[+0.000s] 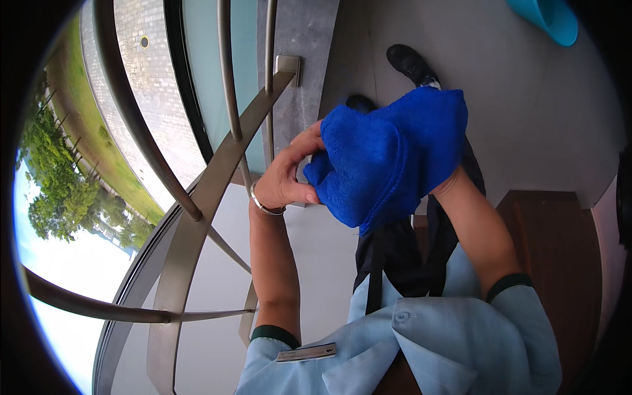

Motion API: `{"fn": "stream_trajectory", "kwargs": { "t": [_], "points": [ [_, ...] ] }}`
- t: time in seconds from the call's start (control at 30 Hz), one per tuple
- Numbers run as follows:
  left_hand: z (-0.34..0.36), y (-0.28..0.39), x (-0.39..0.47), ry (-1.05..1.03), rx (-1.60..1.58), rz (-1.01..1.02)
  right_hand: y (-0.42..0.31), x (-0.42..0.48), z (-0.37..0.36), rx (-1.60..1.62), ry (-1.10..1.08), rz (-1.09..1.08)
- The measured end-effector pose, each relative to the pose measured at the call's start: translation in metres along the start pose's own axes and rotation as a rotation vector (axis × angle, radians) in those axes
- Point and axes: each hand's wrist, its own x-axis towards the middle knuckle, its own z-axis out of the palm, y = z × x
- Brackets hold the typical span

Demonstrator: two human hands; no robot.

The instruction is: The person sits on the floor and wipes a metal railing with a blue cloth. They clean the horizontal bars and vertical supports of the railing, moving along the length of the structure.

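A blue terry cloth (365, 163) is bunched and folded in front of my body, with a stitched hem running across it. My left hand (294, 170) grips its left side, thumb near the lower edge and fingers partly behind the fabric. A metal bracelet circles that wrist. The cloth covers my right hand, whose wrist (447, 182) emerges below its right side. The right fingers are hidden, but the fabric lies over that hand and is held up by it.
A metal railing with a flat post (192, 247) and round bars (143, 143) stands close on my left. Beyond are glass, paving and trees (64, 197). A turquoise plastic container (548, 19) sits on the grey floor (513, 108) at upper right. A brown wooden surface (553, 266) lies at right.
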Motion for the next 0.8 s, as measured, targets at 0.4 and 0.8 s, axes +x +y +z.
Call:
{"fn": "stream_trajectory", "kwargs": {
  "t": [0.4, 0.8],
  "points": [
    [0.06, -0.061, -0.055, 0.64, -0.105, -0.392, 0.011, -0.01, -0.013, -0.457, 0.748, -0.031],
    [0.074, 0.001, -0.044, 0.392, 0.587, -0.052, 0.003, 0.016, 0.007, -1.946, 0.777, -0.155]
  ]
}}
